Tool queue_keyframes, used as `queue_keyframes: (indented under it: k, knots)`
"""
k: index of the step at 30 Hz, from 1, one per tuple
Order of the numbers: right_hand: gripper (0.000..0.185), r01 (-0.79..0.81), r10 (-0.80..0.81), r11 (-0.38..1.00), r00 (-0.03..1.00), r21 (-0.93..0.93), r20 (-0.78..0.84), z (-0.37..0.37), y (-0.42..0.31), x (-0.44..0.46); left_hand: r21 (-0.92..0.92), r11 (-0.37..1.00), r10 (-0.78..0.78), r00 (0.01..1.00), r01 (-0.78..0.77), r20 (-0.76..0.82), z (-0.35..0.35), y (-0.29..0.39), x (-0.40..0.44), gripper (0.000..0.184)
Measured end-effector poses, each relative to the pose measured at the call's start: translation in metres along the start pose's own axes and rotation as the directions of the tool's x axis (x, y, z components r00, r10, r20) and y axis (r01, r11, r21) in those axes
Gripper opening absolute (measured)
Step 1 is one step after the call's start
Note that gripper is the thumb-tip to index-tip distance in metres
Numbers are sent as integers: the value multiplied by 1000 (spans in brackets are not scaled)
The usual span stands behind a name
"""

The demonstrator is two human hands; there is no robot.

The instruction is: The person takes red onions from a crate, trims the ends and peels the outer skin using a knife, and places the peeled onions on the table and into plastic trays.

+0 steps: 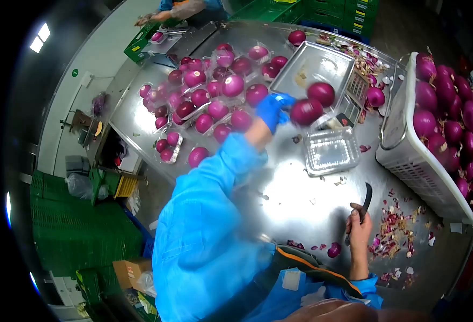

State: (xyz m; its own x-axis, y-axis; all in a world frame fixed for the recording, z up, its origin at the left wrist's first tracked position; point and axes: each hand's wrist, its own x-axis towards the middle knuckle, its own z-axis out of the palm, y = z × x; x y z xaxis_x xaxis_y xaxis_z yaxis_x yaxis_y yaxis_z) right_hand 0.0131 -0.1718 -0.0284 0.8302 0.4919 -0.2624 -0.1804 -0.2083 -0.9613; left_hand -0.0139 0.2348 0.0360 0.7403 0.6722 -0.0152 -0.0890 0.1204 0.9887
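My left hand [273, 111], in a blue glove, is closed at the edge of a clear plastic tray [323, 119] carrying two peeled red onions [307, 111]. The tray is partly hidden by the onions and blurred. Just below it on the steel table lies an empty clear plastic tray [331, 151]. My bare right hand [359, 231] is wrapped round the handle of a knife with a dark curved blade [367, 197], pointing up and away from me. Left of my gloved hand, many clear trays with red onions [233, 85] cover the table.
A white crate [408, 145] heaped with red onions stands at the right. Onion skins [395, 231] litter the table near my right hand. Behind the held tray are a metal pan [314, 67] and a small scale [349, 110]. Another person's arm [180, 11] reaches in at the far end.
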Motion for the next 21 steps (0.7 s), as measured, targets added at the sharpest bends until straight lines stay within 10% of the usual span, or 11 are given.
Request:
queue_keyframes:
  k: [4, 5, 6, 7, 10, 15, 17, 18, 19, 21]
  knots:
    - [26, 13, -14, 999, 1000, -47, -22, 18, 24, 5, -219, 974, 7, 967, -65, -255, -64, 9, 104, 20]
    - [25, 28, -30, 997, 999, -71, -31, 21, 29, 5, -127, 990, 15, 954, -56, -299, -89, -4, 138, 18]
    - [23, 43, -47, 994, 998, -96, -41, 23, 35, 6, 391, 919, 162, 948, -45, -273, -112, -11, 168, 20]
    - [22, 48, -57, 989, 996, -137, -68, 23, 46, 5, 801, 598, 280, 943, -27, -177, -123, -8, 185, 23]
    - [17, -2, -16, 989, 993, -148, -120, 29, 52, 6, 985, 53, 288, 943, 161, -170, -129, 5, 217, 26]
    - [15, -81, 60, 988, 986, -133, -153, 41, 38, 8, 913, 233, 261, 883, 334, -390, -147, -45, 260, 39]
    - [18, -132, 112, 980, 985, -151, -134, 41, 29, 7, 739, 617, 157, 877, 272, -454, -148, -71, 263, 46]
    - [20, -157, 139, 973, 984, -167, -115, 41, 24, 9, 12, 997, -56, 871, 72, -488, -144, -81, 263, 49]
    - [23, -185, 170, 966, 981, -180, -98, 42, 21, 8, -571, 820, -245, 879, -36, -408, -143, -87, 264, 52]
    - [18, -114, 98, 981, 990, -157, -104, 47, 16, 8, -757, 653, -309, 915, 6, -260, -133, -96, 251, 59]
